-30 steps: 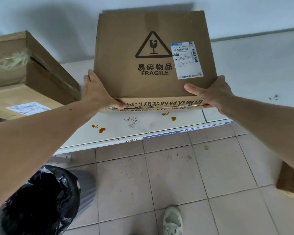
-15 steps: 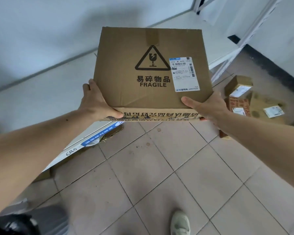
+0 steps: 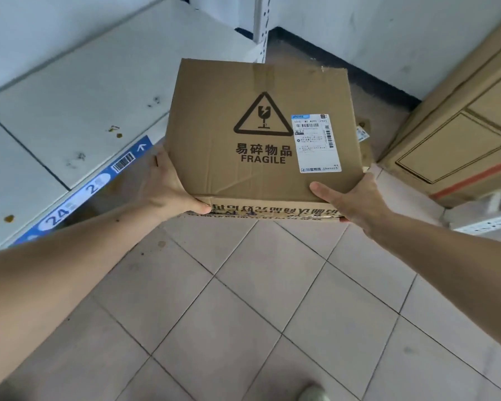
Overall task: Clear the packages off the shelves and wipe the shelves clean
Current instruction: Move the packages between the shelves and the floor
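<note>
A brown cardboard box marked FRAGILE (image 3: 243, 169), with a white shipping label on top, hangs in the air over the tiled floor. My left hand (image 3: 168, 186) grips its near left corner, thumb on the front face. My right hand (image 3: 356, 201) grips the near right corner, thumb lying on the top. The white shelf (image 3: 78, 111) lies to the left, bare here and spotted with brown stains. Its front edge carries a blue label strip (image 3: 84, 192).
A large cardboard carton (image 3: 469, 123) with a red stripe stands at the right. Small parcels (image 3: 364, 137) lie on the floor, mostly hidden behind the held box. A perforated white shelf post (image 3: 261, 27) rises at the back. My shoe (image 3: 313, 393) shows at the bottom edge.
I have lifted the box off the shelf and swung it to the right, away from the shelf and out over the floor. The bin and the other boxes on the shelf have left the view.
</note>
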{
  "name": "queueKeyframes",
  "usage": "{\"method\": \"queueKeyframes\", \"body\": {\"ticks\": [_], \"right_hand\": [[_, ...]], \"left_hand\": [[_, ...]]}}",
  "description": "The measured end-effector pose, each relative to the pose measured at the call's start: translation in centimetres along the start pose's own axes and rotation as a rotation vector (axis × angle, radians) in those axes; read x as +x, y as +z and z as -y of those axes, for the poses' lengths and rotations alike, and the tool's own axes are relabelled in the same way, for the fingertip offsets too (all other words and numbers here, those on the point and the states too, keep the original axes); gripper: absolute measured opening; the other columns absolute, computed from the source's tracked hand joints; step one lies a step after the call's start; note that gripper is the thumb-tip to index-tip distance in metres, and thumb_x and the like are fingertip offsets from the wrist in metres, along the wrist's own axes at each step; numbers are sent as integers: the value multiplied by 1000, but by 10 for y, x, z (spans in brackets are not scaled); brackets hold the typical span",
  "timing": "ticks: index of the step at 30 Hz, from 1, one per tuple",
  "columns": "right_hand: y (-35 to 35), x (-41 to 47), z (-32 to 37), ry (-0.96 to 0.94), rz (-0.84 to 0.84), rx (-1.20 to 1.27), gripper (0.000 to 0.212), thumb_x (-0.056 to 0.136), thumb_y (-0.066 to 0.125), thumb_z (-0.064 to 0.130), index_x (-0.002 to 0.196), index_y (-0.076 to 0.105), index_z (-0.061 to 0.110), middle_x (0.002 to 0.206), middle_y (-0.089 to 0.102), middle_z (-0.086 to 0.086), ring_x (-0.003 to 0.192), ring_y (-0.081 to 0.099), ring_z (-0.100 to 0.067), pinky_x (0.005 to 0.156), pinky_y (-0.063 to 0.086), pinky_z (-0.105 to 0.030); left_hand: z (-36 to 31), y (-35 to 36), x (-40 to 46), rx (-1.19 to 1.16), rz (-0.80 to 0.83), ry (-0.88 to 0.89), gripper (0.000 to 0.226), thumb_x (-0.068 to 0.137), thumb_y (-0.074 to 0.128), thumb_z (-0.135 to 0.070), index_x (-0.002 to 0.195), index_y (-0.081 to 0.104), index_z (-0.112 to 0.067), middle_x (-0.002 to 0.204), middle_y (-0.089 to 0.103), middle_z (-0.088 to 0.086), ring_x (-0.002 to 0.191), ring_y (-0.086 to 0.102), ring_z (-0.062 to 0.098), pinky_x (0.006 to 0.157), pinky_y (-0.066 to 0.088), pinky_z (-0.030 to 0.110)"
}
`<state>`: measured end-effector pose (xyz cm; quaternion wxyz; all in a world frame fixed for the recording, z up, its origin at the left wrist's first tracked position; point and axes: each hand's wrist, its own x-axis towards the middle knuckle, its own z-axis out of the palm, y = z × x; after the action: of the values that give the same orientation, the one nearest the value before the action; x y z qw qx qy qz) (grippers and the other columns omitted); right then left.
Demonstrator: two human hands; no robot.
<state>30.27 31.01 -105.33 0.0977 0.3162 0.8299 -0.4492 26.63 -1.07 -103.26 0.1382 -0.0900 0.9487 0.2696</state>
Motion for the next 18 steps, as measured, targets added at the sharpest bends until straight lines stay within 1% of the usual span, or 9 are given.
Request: {"method": "queueKeyframes", "body": {"ticks": [2, 4, 7, 9, 14, 18], "right_hand": [[-36, 12, -32, 31, -19, -6, 122, 33, 81, 74, 131, 36, 17, 121, 56, -1, 109, 61, -24, 84, 58, -49], [-68, 23, -62, 65, -40, -16, 116, 41, 84, 71, 131, 35, 16, 122, 55, -2, 108, 60, -24, 82, 59, -48], [-103, 40, -103, 112, -79, -24, 104, 54, 87, 62, 130, 35, 15, 123, 54, -2, 106, 60, -22, 79, 60, -47], [-120, 50, -127, 145, -95, -12, 101, 57, 88, 58, 131, 36, 14, 123, 54, -3, 105, 61, -22, 79, 60, -47], [-151, 71, -174, 260, -138, 18, 94, 63, 87, 52, 131, 37, 11, 120, 55, -2, 102, 62, -21, 78, 60, -45], [-172, 94, -206, 332, -176, 15, 91, 67, 86, 50, 132, 38, 9, 116, 54, -1, 99, 60, -20, 77, 60, -43]], "left_hand": [[-37, 34, -6, -27, 29, 9, 144, 45, 99, -27, 154, 7, -7, 153, 24, 14, 139, 30, 27, 113, 28, 36], [-66, 70, -8, -89, 48, 12, 144, 43, 99, -21, 153, 8, -4, 153, 23, 15, 140, 30, 27, 114, 27, 33], [-97, 117, -9, -73, 82, 30, 137, 38, 99, -24, 147, 19, -5, 144, 28, 12, 133, 38, 27, 109, 34, 35], [-118, 144, -6, -34, 119, 40, 137, 37, 99, -26, 146, 19, -6, 141, 30, 9, 130, 41, 27, 108, 38, 37], [-167, 197, 12, 49, 212, 121, 143, 37, 98, -29, 149, 12, -5, 138, 27, 9, 125, 47, 30, 105, 43, 40], [-198, 243, 29, 68, 286, 174, 150, 42, 97, -29, 153, 0, -7, 144, 27, 12, 127, 46, 31, 104, 43, 37]]}}
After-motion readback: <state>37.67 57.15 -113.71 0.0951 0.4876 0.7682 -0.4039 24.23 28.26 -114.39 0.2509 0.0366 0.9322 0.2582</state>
